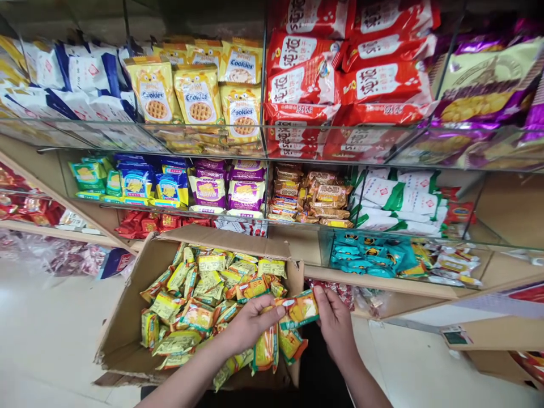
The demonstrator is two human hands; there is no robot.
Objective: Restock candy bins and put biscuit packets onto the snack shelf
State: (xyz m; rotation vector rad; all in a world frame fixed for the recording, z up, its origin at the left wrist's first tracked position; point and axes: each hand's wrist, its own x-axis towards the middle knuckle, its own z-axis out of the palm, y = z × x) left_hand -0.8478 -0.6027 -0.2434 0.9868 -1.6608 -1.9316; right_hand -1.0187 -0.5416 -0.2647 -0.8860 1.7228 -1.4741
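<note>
Between my two hands is a small yellow, orange and green snack packet (301, 309), held by its two ends over the right edge of an open cardboard box. My left hand (254, 323) pinches the packet's left end, thumb on top. At the other end my right hand (334, 317) grips the corner between thumb and fingers. The cardboard box (123, 334) is filled with similar loose yellow packets (198, 314). Two more packets (266, 347) lie just below my left hand, near the box's right wall.
Glass shelves stand ahead, holding yellow cookie bags (198, 96), red bags (306, 85), purple bags (480, 85), brown packets (327, 192) and teal packets (365, 255). A glass shelf edge (297, 226) runs behind the box. Another cardboard box (501, 368) sits at lower right on the tiled floor (403, 362).
</note>
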